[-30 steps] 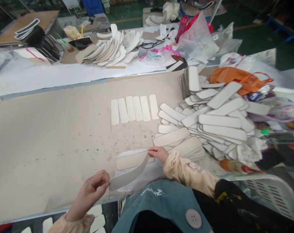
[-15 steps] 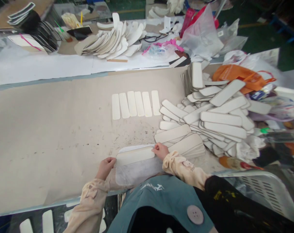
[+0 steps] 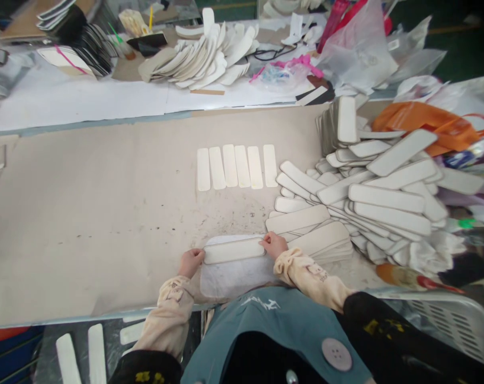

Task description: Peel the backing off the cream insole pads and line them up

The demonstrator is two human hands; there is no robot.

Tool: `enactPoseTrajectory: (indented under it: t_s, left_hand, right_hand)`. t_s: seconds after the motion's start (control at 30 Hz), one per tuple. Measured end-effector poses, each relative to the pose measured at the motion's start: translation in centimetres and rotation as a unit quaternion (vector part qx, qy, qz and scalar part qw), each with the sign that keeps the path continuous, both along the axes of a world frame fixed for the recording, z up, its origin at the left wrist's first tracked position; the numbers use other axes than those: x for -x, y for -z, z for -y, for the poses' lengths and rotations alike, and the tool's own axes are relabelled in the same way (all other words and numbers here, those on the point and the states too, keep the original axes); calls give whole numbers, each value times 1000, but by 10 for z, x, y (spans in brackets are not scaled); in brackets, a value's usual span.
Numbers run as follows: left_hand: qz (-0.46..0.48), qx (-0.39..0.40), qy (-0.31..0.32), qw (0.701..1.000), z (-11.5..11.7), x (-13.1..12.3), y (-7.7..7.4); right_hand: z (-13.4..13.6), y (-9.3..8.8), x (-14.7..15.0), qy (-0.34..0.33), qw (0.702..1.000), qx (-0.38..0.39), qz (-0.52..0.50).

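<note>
The step in hand appears to be aligning a dark-edged white strip (image 3: 234,250), which lies over a pale sheet (image 3: 234,281) on the worktop (image 3: 86,197), the left hand (image 3: 191,262) and right hand (image 3: 274,245) pinching its opposite ends, and the next move probably calls for keeping both ends even.

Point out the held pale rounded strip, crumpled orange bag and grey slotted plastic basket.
Held pale rounded strip (image 3: 234,250): head view, middle of upper face.
Crumpled orange bag (image 3: 424,122): head view, visible side.
Grey slotted plastic basket (image 3: 452,314): head view, slotted wall.
</note>
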State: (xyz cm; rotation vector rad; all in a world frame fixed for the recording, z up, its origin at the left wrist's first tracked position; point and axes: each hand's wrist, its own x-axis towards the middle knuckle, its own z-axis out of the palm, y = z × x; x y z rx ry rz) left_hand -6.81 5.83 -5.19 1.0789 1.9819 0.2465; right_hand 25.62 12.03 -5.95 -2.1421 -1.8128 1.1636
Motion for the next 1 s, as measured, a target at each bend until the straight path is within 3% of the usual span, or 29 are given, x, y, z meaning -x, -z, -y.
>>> enactPoseTrajectory:
  t_s: [0.43, 0.67, 1.0]
  left_hand:
    - [-6, 14, 11, 1000, -5, -7, -18]
    - [-97, 59, 55, 992, -10, -10, -14]
    - [-133, 99, 64, 984, -15, -14, -9]
  right_hand:
    - [0, 4, -1, -18, 1000, 4, 2]
    - [-1, 3, 1, -20, 1000, 3, 23]
    - [-1, -5, 2, -42, 998, -4, 37]
